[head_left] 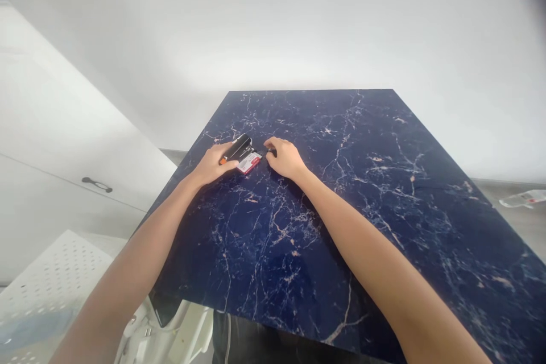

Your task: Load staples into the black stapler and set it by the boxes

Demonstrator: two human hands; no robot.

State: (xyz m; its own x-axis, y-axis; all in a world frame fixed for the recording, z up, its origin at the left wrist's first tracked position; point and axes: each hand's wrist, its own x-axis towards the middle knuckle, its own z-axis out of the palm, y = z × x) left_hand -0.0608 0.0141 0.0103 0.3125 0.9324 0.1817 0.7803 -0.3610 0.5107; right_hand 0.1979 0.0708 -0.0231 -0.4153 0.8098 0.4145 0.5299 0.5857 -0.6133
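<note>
My left hand is wrapped round the left side of a small black case-like object, thumb in front and fingers behind. A red-and-white card or small packet lies against its front right side, close to the thumb tip. A bit of orange shows by the palm. Just to the right, my right hand rests low over the tabletop with curled fingers. Something small and dark shows between its thumb and forefinger, too small to name. A short gap separates this hand from the card.
The dark blue marble-patterned table stands against a white wall. At left are a white cabinet with a dark handle and a white perforated panel. A clear plastic item lies beyond the table's right edge.
</note>
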